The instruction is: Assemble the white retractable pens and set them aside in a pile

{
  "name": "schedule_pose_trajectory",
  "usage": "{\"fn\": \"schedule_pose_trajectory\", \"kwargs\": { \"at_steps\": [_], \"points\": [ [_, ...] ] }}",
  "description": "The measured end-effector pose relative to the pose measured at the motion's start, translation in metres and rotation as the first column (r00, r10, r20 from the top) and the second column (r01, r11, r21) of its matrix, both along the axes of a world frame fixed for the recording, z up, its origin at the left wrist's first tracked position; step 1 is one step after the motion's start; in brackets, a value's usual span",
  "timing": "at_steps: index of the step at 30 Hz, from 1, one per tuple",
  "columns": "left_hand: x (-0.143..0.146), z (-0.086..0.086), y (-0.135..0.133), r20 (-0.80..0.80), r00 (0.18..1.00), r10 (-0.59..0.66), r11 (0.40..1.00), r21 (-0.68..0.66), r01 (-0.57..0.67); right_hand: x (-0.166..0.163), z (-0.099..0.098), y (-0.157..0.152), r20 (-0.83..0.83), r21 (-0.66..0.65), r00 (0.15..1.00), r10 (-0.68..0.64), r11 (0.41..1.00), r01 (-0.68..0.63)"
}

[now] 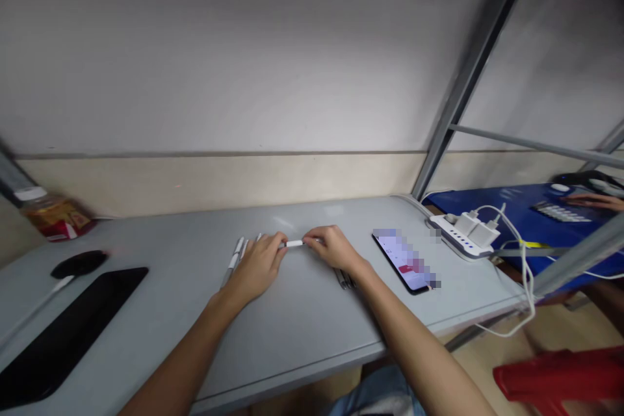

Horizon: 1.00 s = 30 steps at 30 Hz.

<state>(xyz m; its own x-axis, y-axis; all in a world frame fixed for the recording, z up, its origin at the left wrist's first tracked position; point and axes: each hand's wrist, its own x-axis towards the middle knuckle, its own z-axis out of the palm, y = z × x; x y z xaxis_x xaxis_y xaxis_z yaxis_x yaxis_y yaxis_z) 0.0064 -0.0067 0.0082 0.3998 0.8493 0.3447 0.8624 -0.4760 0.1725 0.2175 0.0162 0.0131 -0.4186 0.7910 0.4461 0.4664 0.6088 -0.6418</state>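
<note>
A slim pen with a white middle section (294,244) lies level between my two hands, just above or on the grey desk. My left hand (258,263) pinches its left end, fingers closed. At the other end, my right hand (334,247) has thumb and fingers closed on the pen's thin right part. Several white pens (235,255) lie beside my left hand, partly covered by it. Dark, slender pen-like pieces (345,281) show beneath my right wrist, and my forearm hides some of them.
A phone (405,263) with a lit screen lies to the right, before a power strip (461,237) with plugs and white cables. On the left are a black pad (73,335), a dark round object (79,264) and a bottle (53,214). Another person's hand (592,201) rests at a blue table.
</note>
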Motion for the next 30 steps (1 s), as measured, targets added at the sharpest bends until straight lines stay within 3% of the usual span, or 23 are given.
{"fn": "schedule_pose_trajectory", "kwargs": {
  "at_steps": [8,18,30],
  "points": [
    [0.0002,-0.0048,0.0031,-0.021,0.999,-0.031,0.997,0.068,0.032,-0.0035,-0.0050,-0.0020,0.067,0.191,0.997,-0.023,0.981,0.010],
    [0.0046,-0.0037,0.0006,0.010,0.999,-0.040,0.997,0.062,0.040,-0.0091,-0.0042,-0.0045,0.225,0.155,0.974,0.000,0.987,-0.036],
    [0.0060,-0.0026,-0.0014,0.053,0.997,-0.060,0.998,-0.020,0.061,-0.0090,-0.0063,-0.0037,0.268,0.231,0.960,-0.087,0.973,0.024]
  ]
}}
